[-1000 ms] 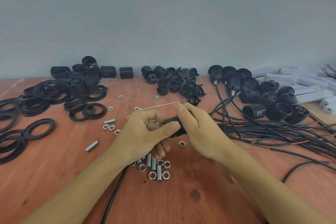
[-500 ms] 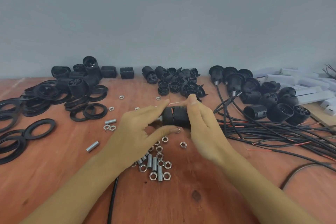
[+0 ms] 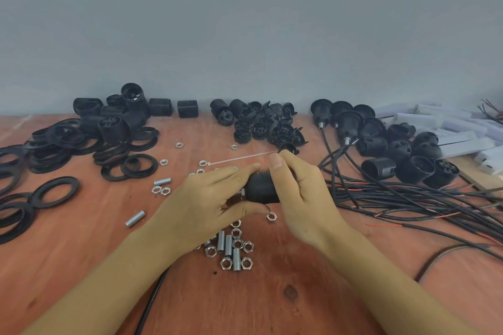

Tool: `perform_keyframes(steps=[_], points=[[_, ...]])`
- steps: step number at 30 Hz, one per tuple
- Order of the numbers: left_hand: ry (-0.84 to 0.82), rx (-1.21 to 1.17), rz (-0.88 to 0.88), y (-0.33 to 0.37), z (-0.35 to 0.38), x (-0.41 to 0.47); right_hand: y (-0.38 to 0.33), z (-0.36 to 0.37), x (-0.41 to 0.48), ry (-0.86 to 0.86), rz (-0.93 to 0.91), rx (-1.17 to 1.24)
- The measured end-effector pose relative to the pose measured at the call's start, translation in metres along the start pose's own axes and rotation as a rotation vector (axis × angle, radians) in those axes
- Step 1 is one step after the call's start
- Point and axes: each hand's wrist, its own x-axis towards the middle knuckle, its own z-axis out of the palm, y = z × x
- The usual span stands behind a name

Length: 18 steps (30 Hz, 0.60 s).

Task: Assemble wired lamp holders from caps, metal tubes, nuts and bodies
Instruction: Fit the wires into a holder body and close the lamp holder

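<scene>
A black ribbed lamp holder [image 3: 261,188] lies sideways above the middle of the wooden table [image 3: 272,302], held between both hands. My left hand [image 3: 206,204] grips its left end, fingers over the top and thumb underneath, where a short metal tube end [image 3: 240,192] shows. My right hand [image 3: 302,193] wraps the right end, thumb on top. A black cable [image 3: 152,299] runs from under my left wrist toward the near edge. Loose nuts and metal tubes [image 3: 231,249] lie just below the hands.
Black rings [image 3: 54,190] and bodies [image 3: 117,122] are piled at the left, caps [image 3: 266,128] at the back centre. Wired holders [image 3: 381,144] and a cable bundle [image 3: 408,196] fill the right, with white boxes [image 3: 457,128] behind. A white cable tie [image 3: 239,158] lies beyond the hands.
The holder rose from low between the hands and turned sideways so its ribbed side shows. My right thumb moved onto its top, and my left fingers stretched over its left end.
</scene>
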Motion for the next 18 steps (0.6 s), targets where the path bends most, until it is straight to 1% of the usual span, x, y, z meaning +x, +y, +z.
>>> perform_keyframes(steps=[1,5,7,9,11,12,14,16,17,18], points=[[0.038,-0.004,-0.013,0.001,0.0,0.001,-0.002,0.002,0.0,0.016,0.007,0.052],[0.182,0.003,-0.087,0.001,0.004,0.002,-0.007,0.006,0.002,0.035,0.135,0.516],[0.19,-0.002,-0.115,0.001,0.005,0.002,-0.007,0.004,0.006,0.051,0.185,0.597],[0.164,-0.056,-0.162,0.001,0.007,0.001,-0.005,-0.001,0.012,0.146,0.256,0.702],[0.141,-0.146,-0.238,0.0,0.011,-0.002,-0.002,-0.008,0.018,0.264,0.328,0.867],[0.14,-0.184,-0.269,0.0,0.014,-0.003,-0.001,-0.011,0.02,0.273,0.347,0.898],[0.161,-0.229,-0.303,0.002,0.018,-0.004,-0.001,-0.009,0.019,0.17,0.367,0.788],[0.181,-0.249,-0.304,0.004,0.018,-0.002,-0.007,0.001,0.01,0.027,0.341,0.562],[0.175,-0.247,-0.287,0.005,0.017,-0.001,-0.01,0.005,0.007,-0.009,0.331,0.483],[0.162,-0.227,-0.259,0.005,0.016,-0.001,-0.012,0.007,0.007,-0.013,0.329,0.454]])
